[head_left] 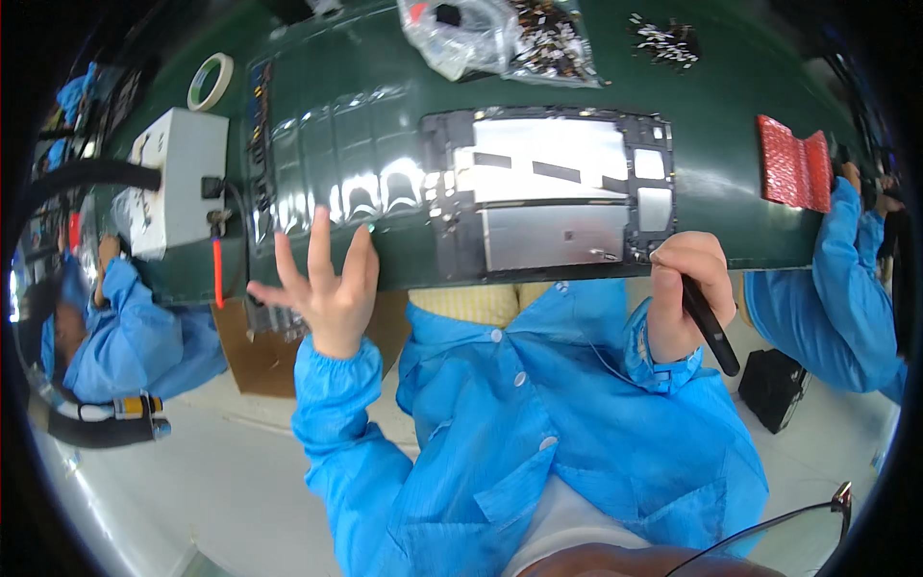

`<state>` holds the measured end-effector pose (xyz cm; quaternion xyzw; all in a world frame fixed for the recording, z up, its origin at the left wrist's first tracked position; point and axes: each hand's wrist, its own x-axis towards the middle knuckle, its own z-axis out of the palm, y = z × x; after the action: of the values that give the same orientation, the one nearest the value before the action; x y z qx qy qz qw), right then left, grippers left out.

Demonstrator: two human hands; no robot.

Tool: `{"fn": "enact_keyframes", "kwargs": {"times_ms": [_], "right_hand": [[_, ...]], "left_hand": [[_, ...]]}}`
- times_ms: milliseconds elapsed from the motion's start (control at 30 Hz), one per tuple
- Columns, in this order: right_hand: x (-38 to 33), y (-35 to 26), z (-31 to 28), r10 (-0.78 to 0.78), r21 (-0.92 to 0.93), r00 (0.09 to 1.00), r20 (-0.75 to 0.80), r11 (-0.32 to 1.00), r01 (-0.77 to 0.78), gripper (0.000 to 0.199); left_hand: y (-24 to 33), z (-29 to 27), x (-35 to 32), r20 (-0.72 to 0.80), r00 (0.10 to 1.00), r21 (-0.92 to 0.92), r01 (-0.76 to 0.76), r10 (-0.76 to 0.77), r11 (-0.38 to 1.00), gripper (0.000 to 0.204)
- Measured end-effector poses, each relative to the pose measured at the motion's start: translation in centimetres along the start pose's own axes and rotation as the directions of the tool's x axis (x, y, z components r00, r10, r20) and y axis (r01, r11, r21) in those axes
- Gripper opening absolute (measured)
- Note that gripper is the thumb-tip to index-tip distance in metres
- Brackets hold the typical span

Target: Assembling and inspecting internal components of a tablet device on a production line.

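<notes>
My left hand point(332, 288) is raised at the table's near edge with its fingers spread, holding nothing. Its fingertips are beside a clear plastic tray point(336, 144) with moulded pockets; whether they touch it I cannot tell. A tiny greenish spot shows at one fingertip. My right hand point(690, 288) is closed around a slim black pen-shaped tool point(710, 327), whose back end slants down toward me. The fingers hide its tip. Just left of that hand lies a flat black-framed device housing point(553, 236) with silver and white panels and dark strips.
A white box point(178, 183) with a black hose stands at left, near a tape roll point(210, 82). Bags of small parts point(548, 43) and a loose pile point(665, 43) lie at the back. Red bubble wrap point(795, 163) is at right. Blue-sleeved people sit on both sides.
</notes>
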<state>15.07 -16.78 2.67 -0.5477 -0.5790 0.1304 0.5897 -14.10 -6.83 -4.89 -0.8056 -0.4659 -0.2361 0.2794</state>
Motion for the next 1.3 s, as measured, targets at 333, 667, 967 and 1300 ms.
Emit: {"fn": "enact_keyframes", "kwargs": {"times_ms": [333,667,967,1300], "right_hand": [[8.9,5.1,-0.8,-0.225,-0.43,0.941,0.255,0.845,0.318,0.019],[8.3,8.1,3.0,-0.267,-0.498,0.725,0.635,0.576,0.648,0.025],[8.6,8.3,3.3,-0.232,-0.507,0.751,0.618,0.613,0.606,0.022],[8.6,7.8,2.6,-0.165,-0.507,0.796,0.582,0.692,0.514,0.022]], "left_hand": [[4.8,-5.0,12.1,0.154,0.981,-0.706,0.025,0.12,0.708,0.065],[9.7,5.6,14.9,0.1,0.965,-0.864,-0.037,0.244,0.502,0.055],[9.6,5.7,15.0,0.069,0.965,-0.865,-0.068,0.252,0.498,0.042],[9.8,5.8,15.0,0.012,0.955,-0.845,-0.148,0.295,0.514,0.045]]}}
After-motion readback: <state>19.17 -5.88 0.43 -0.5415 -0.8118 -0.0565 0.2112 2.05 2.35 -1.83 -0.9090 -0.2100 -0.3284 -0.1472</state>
